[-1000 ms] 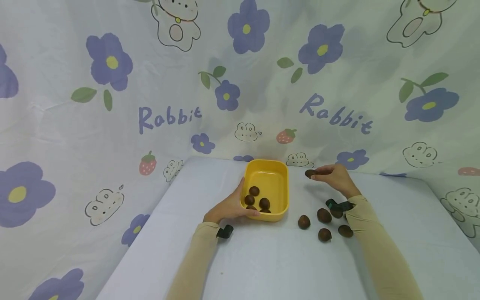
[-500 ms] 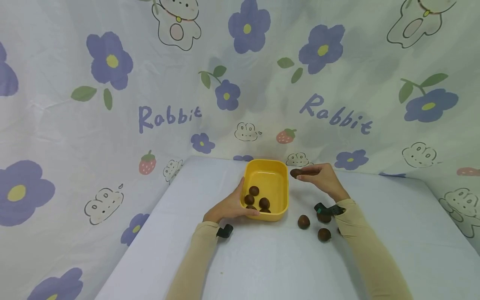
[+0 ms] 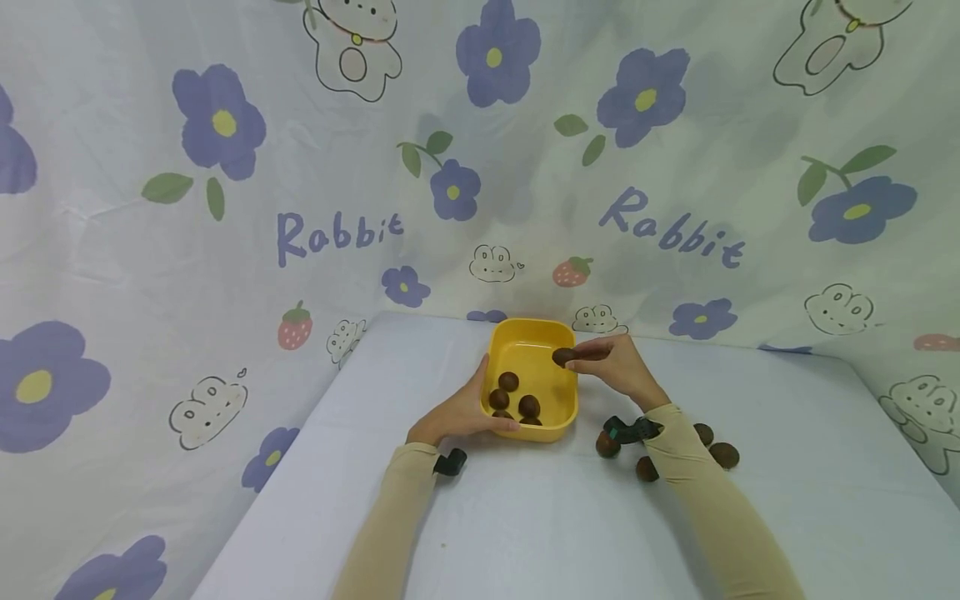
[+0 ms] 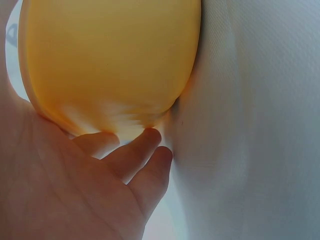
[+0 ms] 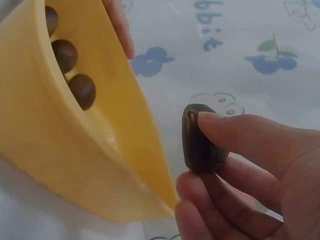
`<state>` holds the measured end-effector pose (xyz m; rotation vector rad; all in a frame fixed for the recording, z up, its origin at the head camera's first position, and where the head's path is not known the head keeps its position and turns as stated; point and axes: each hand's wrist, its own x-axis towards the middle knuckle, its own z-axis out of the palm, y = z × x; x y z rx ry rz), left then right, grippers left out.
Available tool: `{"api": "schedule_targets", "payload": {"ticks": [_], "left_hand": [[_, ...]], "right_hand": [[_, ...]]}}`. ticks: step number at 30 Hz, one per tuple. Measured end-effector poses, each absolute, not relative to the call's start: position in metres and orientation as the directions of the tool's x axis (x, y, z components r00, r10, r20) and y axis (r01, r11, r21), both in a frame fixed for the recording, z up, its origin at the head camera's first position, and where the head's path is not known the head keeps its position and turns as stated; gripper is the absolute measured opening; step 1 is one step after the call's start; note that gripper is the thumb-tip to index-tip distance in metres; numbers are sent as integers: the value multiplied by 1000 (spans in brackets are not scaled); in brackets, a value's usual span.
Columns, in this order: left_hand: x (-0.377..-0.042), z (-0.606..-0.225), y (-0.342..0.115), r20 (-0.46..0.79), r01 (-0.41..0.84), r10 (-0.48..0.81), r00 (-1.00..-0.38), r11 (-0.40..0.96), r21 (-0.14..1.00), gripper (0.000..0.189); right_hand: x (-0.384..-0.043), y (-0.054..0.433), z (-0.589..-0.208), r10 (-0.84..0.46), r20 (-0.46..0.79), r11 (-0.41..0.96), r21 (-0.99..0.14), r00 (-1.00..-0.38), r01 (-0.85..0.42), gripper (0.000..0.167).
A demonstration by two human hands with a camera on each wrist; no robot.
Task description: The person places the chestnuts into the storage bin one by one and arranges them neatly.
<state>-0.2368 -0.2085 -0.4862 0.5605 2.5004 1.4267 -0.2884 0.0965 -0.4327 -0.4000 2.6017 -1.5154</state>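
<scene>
In the head view my left hand (image 3: pixel 468 408) grips the yellow plastic box (image 3: pixel 572 400) at its near left corner. The thumb lies along the near rim; the left wrist view has the fingertips (image 4: pixel 152 136) against the outer wall. My right hand (image 3: pixel 617 367) pinches a brown chestnut (image 3: pixel 563 357) between thumb and fingers, over the right side of the box in the head view. Close up in the right wrist view, the held chestnut (image 5: pixel 200 142) is dark and glossy with one flattish side. Several chestnuts (image 3: pixel 508 382) lie inside the box, gathered toward its near left end.
More chestnuts rest on the white table (image 3: pixel 525 525), right of the box: one chestnut (image 3: pixel 607 445) near my right wrist, another chestnut (image 3: pixel 723 455) beyond the sleeve. The right forearm partly covers some. A flower-printed cloth (image 3: pixel 495 167) hangs behind the table.
My right hand has moved left with the chestnut, from beside the box to over its right side. Its forearm now uncovers chestnuts farther right. The left hand and box stay put.
</scene>
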Motion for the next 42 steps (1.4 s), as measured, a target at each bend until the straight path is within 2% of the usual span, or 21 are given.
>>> {"api": "schedule_targets", "payload": {"ticks": [11, 18, 23, 31, 37, 42], "left_hand": [[-236, -487, -209, -32, 182, 398, -917, 488, 853, 144], [-236, -485, -207, -10, 205, 413, -911, 472, 857, 142], [-237, -486, -207, -2, 215, 424, -906, 464, 860, 141], [-233, -482, -206, -56, 164, 389, -920, 508, 846, 145], [-236, -483, -207, -8, 211, 414, -910, 480, 852, 140], [-235, -485, -208, -24, 191, 402, -915, 487, 852, 139]], "right_hand": [[-291, 76, -445, -296, 64, 489, -847, -953, -209, 40], [-291, 68, -452, -308, 75, 511, -828, -948, -232, 34], [-292, 64, -455, -318, 79, 531, -811, -945, -246, 35], [-288, 55, -451, -327, 71, 595, -760, -942, -263, 32], [-289, 50, -453, -343, 64, 623, -731, -937, -278, 30], [-292, 46, -456, -368, 62, 631, -716, -928, -298, 28]]}}
